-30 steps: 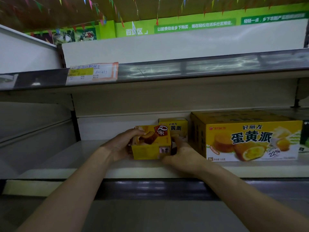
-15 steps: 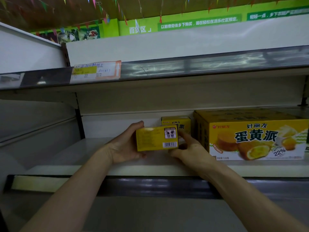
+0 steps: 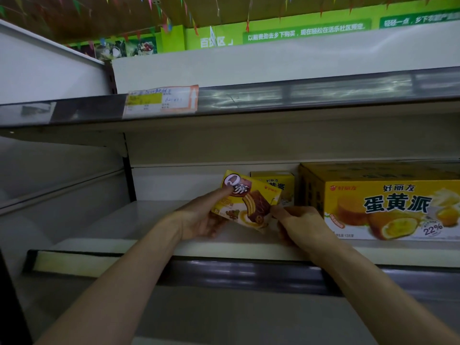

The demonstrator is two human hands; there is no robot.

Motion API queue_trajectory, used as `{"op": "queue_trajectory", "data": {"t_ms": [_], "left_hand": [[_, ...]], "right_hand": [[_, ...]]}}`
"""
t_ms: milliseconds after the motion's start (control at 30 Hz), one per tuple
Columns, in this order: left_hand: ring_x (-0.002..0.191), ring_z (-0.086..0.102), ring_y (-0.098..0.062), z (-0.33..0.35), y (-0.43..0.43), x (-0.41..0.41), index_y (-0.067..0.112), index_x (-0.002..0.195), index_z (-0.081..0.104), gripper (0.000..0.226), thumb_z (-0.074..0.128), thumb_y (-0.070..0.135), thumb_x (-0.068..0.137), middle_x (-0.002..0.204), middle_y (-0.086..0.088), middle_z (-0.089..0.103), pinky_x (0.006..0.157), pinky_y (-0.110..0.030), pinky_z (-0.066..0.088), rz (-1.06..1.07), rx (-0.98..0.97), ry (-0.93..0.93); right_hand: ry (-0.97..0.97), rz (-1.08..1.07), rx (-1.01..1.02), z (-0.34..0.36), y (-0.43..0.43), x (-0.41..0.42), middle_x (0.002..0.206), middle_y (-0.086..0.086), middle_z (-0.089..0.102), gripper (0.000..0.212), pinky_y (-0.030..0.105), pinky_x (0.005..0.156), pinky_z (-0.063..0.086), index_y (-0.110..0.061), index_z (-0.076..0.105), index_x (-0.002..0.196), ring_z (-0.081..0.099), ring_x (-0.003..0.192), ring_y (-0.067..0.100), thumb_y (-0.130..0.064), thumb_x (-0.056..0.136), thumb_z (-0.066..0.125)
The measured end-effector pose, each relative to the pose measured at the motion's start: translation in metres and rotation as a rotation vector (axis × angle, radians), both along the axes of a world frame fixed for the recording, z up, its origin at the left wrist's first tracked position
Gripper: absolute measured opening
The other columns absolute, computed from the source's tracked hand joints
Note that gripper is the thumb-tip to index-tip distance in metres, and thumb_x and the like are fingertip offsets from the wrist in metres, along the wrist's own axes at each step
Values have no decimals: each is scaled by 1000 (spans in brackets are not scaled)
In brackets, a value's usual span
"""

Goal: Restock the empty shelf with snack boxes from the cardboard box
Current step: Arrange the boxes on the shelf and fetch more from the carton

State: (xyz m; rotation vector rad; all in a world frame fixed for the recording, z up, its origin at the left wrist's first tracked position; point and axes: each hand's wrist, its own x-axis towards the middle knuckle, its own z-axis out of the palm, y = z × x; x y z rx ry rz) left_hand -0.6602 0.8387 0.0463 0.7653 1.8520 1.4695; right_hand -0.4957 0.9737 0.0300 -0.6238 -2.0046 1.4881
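Shelf [image 3: 139,220] space was left bare to the left of a large yellow carton [image 3: 388,202], with a small yellow box [image 3: 276,183] stood at the back. A tilted snack box [image 3: 249,202] was held above the shelf, pinched between the left hand [image 3: 199,220] and right hand [image 3: 301,225]; it would best be levelled and set flush, label outward.

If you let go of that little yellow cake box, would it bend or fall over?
The little box looks like stiff card with sharp corners, so it probably won't bend. The left hand and right hand hold it tilted, so it may tip flat onto the shelf. Flat sides: unlikely to roll.
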Motion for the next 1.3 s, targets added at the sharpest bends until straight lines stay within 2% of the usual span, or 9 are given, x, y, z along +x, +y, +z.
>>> {"op": "queue_trajectory", "data": {"t_ms": [67, 233, 467, 567, 667, 833, 933, 1100, 1300], "left_hand": [[72, 58, -17, -2, -1, -1, 21, 110, 59, 48, 79, 37, 70, 89, -5, 65, 59, -28, 47, -35, 49, 47], [111, 63, -27, -3, -2, -4, 21, 128, 52, 68, 79, 7, 67, 121, -10, 66, 81, -40, 57, -60, 153, 7], [113, 62, -22, -6, 1, -11, 16, 126, 58, 53, 78, 11, 77, 120, -6, 68, 107, -40, 44, 7, 9, 233], [110, 63, -23, -1, 1, -22, 14, 133, 53, 68, 83, 10, 72, 120, -6, 67, 102, -40, 48, 66, 12, 257], [102, 66, -23, 5, 3, -33, 11, 122, 55, 52, 72, -8, 77, 114, -9, 67, 87, -34, 56, 93, 30, 201], [107, 64, -32, 8, 11, -57, 11, 107, 64, 44, 69, -15, 72, 116, -15, 67, 95, -49, 52, 210, -59, 273], [107, 63, -32, 8, 18, -63, 6, 118, 63, 51, 73, -9, 70, 121, -16, 65, 91, -45, 54, 329, -109, 283], [117, 55, -28, 7, 40, -63, 7, 132, 51, 61, 74, 4, 76, 129, -10, 56, 73, -29, 46, 430, -181, 387], [133, 43, -33, 0, 58, -66, 19, 155, -2, 114, 79, 18, 76, 148, -12, 42, 105, -40, 42, 475, -260, 590]], "right_hand": [[8, 6, -9, 0, -1, 1, 54, 5, 51, 32, 25, 52, 37, -9, 64, 69, 46, 51, 16, -25, 96, 56], [16, 1, -2, -2, 1, -1, 58, 1, 56, 26, 24, 56, 39, -13, 68, 75, 50, 56, 15, -25, 95, 57], [-15, 147, 142, 0, 0, -1, 98, -9, 65, 13, 27, 82, 49, -36, 60, 103, 60, 91, 8, -26, 97, 55], [-76, 213, 166, 6, 0, -11, 112, -4, 65, 23, 39, 93, 50, -30, 58, 118, 62, 99, 17, -23, 96, 56], [-134, 263, 257, 16, -4, -32, 121, -3, 60, 34, 41, 99, 46, -26, 50, 129, 57, 111, 19, -19, 96, 55], [-256, 276, 455, 19, -4, -75, 143, 3, 48, 72, 25, 83, 39, -20, 13, 153, 50, 122, 21, -32, 96, 56], [-275, 271, 475, 24, -2, -90, 135, 2, 52, 73, 12, 72, 42, -13, 12, 151, 49, 110, 11, -31, 96, 57], [-275, 198, 493, 20, 18, -116, 132, 14, 52, 81, 28, 79, 47, -5, 29, 147, 55, 111, 24, -36, 85, 70], [-252, 187, 491, 17, 26, -115, 99, -2, 60, 35, 17, 63, 43, -11, 50, 115, 56, 95, 15, -24, 88, 69]]}}
